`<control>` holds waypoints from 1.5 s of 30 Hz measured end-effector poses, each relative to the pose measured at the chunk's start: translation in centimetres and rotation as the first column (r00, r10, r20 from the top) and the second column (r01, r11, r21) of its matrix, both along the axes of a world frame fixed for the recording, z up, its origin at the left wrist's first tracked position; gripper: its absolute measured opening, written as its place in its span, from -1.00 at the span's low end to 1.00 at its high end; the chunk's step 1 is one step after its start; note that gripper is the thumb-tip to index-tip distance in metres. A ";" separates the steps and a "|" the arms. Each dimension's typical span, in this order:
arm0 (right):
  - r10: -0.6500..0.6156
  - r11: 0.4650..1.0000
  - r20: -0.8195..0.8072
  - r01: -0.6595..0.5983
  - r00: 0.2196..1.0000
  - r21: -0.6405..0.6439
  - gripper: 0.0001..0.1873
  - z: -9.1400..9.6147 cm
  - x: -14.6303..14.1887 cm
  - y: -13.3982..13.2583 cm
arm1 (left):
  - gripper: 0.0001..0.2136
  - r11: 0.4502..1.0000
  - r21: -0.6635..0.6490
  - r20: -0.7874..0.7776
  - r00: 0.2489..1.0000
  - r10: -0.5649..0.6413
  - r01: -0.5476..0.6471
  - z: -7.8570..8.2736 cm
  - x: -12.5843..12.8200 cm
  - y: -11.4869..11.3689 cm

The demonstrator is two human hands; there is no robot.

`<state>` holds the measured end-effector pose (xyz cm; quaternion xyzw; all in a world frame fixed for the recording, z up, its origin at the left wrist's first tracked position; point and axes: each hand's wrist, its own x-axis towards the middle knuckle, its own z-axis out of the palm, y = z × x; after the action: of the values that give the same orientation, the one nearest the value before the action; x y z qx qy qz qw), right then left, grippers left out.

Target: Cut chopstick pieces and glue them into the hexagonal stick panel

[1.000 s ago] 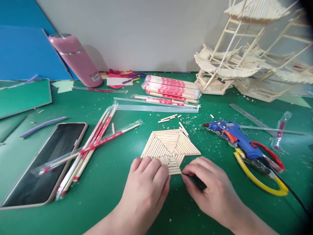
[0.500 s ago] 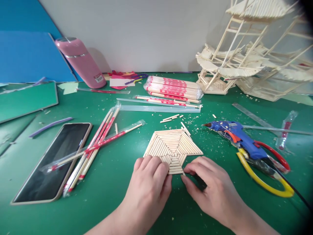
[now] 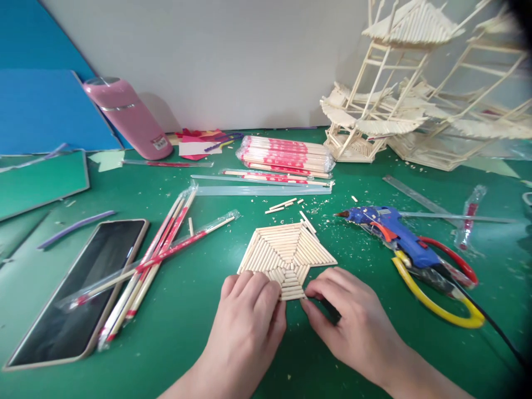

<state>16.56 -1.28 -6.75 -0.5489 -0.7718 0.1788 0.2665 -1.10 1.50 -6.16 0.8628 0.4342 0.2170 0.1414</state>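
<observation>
A flat panel of glued wooden sticks [image 3: 286, 252], set in concentric angled rows, lies on the green mat [image 3: 199, 332]. My left hand [image 3: 249, 324] rests with curled fingers on the panel's near-left edge and presses it down. My right hand [image 3: 349, 321] is at the panel's near-right corner, with fingers bent and fingertips pinched against the lowest sticks. What the right fingertips pinch, if anything, is too small to make out.
A blue glue gun [image 3: 393, 233] lies on yellow and red pliers [image 3: 440, 288] to the right. Wrapped chopsticks [image 3: 158, 252] and a phone [image 3: 78, 291] lie left. A chopstick bundle [image 3: 286, 152], pink flask [image 3: 128, 119] and stick-built model [image 3: 394, 105] stand behind.
Both hands stay at the panel's near edge; the fingers shift only slightly. The view has drifted a little with my head.
</observation>
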 end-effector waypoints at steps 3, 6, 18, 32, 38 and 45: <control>0.002 1.000 -0.003 -0.001 1.000 0.005 -0.94 0.0 0.0 0.0 | -0.87 1.000 0.011 -0.004 1.000 -0.012 0.012 -0.1 -0.1 0.0; -0.003 1.000 -0.003 0.003 1.000 0.005 -0.94 0.0 -0.1 0.1 | -0.87 1.000 0.007 -0.016 1.000 -0.019 0.019 -0.2 -0.2 -0.1; -0.005 1.000 -0.012 0.005 1.000 -0.004 -0.94 -0.1 -0.1 0.1 | -0.89 0.999 -0.033 0.028 0.999 -0.021 0.022 -0.2 -0.2 0.0; -0.039 0.999 -0.022 0.039 0.999 -0.013 -0.92 -0.4 -0.3 0.1 | -0.90 1.000 0.003 0.028 1.000 -0.008 0.008 -0.2 -0.2 0.0; -0.054 0.999 -0.023 0.053 0.998 -0.008 -0.90 -0.8 -0.4 0.1 | -0.89 1.000 0.007 0.031 0.999 -0.014 0.014 -0.3 -0.3 0.0; -0.050 0.999 -0.022 0.050 0.999 0.008 -0.91 -0.6 -0.5 0.0 | -0.88 1.000 0.005 0.004 1.000 0.001 -0.001 -0.2 -0.3 -0.3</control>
<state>16.05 -1.31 -7.36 -0.5648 -0.7557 0.1749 0.2817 -1.43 1.24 -6.31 0.8624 0.4339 0.2201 0.1399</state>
